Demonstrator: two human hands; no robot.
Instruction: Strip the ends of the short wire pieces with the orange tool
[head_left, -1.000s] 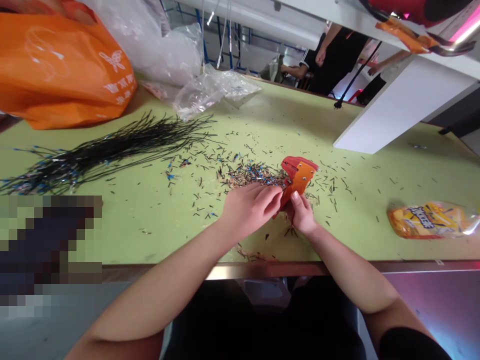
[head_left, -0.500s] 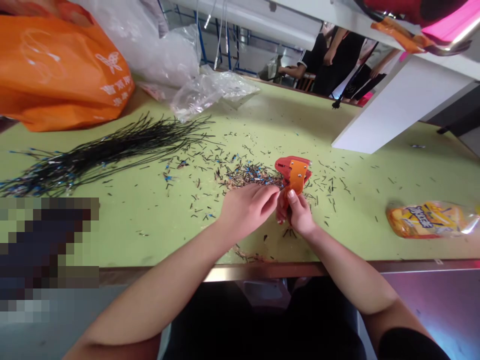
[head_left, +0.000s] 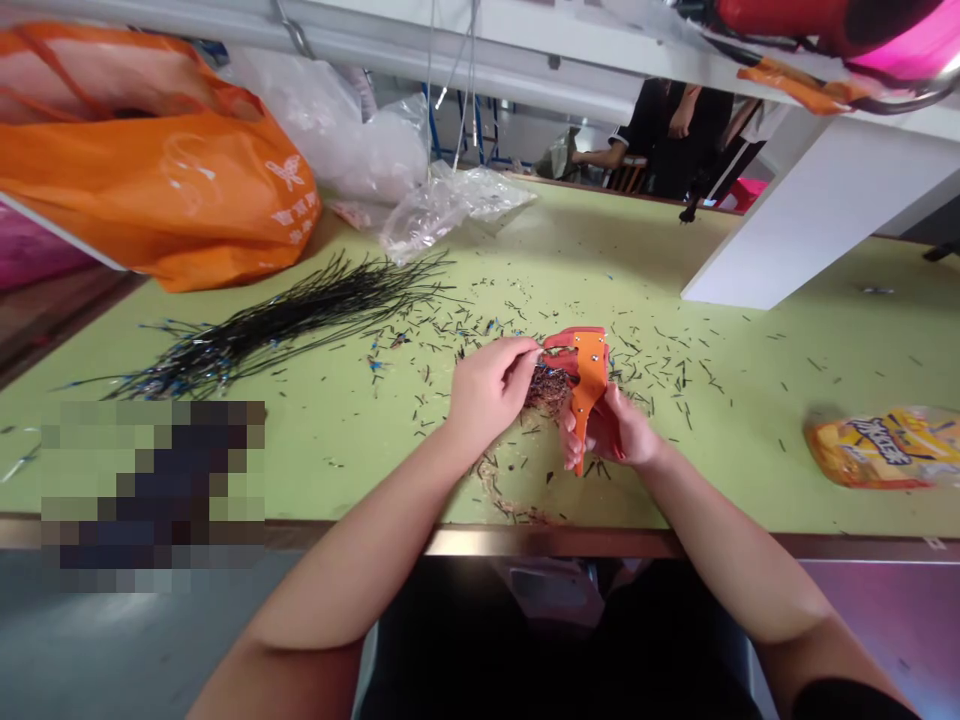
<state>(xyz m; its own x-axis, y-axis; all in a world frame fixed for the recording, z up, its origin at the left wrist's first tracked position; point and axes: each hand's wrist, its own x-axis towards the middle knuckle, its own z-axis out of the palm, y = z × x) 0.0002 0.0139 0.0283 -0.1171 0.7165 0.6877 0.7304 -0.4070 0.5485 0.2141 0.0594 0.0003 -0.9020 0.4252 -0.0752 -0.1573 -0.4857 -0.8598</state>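
Note:
My right hand [head_left: 630, 430] is wrapped around the handles of an orange and red wire stripper [head_left: 591, 365], whose handles are spread apart. The tool's jaws point left, toward my left hand [head_left: 491, 385]. That hand is closed in a pinch at the jaws, with the tip of a thin dark wire [head_left: 541, 352] just showing at the fingertips. Most of this wire is hidden by the hand. Below and behind the tool lies a heap of short wire scraps [head_left: 547, 388]. At the left rests a bundle of long black wires [head_left: 300, 318] with blue bits at one end.
An orange bag [head_left: 217, 200] and clear plastic bags [head_left: 450, 205] stand at the back left. A white upright panel [head_left: 780, 220] rises at the back right. At the right lies a yellow-labelled bottle [head_left: 885, 448]. Cut bits litter the green table [head_left: 720, 470]. People [head_left: 675, 130] are beyond.
The wire stripper's handles have spread from a squeezed grip, and the tool has turned more upright. My left hand has shifted to the jaws' left side. The whole view has moved a little.

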